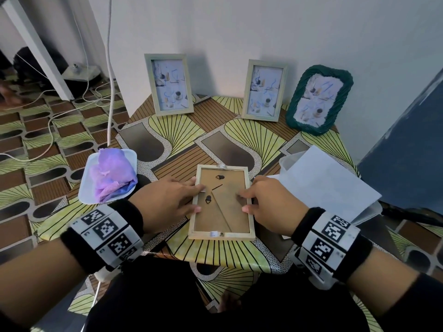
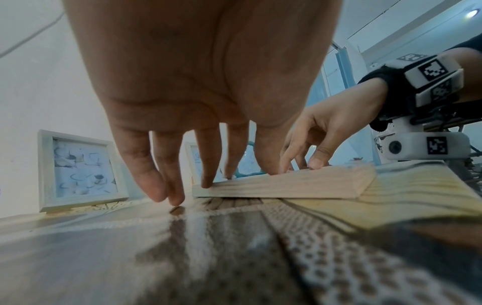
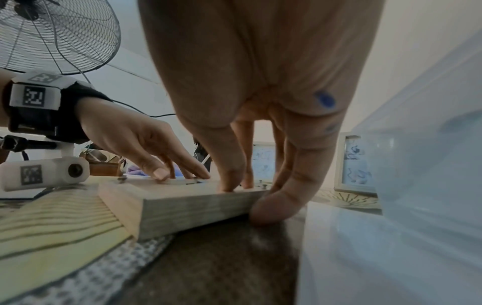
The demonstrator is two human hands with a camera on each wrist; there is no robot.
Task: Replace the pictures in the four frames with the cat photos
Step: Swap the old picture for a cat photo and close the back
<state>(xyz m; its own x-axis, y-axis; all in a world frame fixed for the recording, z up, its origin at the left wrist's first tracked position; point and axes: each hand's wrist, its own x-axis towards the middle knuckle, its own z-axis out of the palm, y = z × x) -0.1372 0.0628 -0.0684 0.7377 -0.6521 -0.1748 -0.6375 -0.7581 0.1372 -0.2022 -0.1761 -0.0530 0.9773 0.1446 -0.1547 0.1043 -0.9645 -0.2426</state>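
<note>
A pale wooden picture frame (image 1: 221,232) lies face down in the middle of the table, its brown backing board (image 1: 230,188) up. My left hand (image 1: 195,198) rests straight fingers on the frame's left rim, thumb on the backing. My right hand (image 1: 244,202) presses fingertips on the backing near the right rim, and in the right wrist view one finger (image 3: 271,206) touches the frame's side (image 3: 187,208). Neither hand grips anything. Three frames stand at the back wall with pale blue pictures: two wooden ones (image 1: 169,85) (image 1: 263,91) and a dark green one (image 1: 318,101).
White sheets (image 1: 323,183) lie blank side up on a translucent tub (image 1: 285,161) right of the frame. A white tray (image 1: 91,197) with a purple cloth (image 1: 107,173) sits at the left table edge. Cables run over the floor at the left. A blue panel (image 1: 407,152) stands at the right.
</note>
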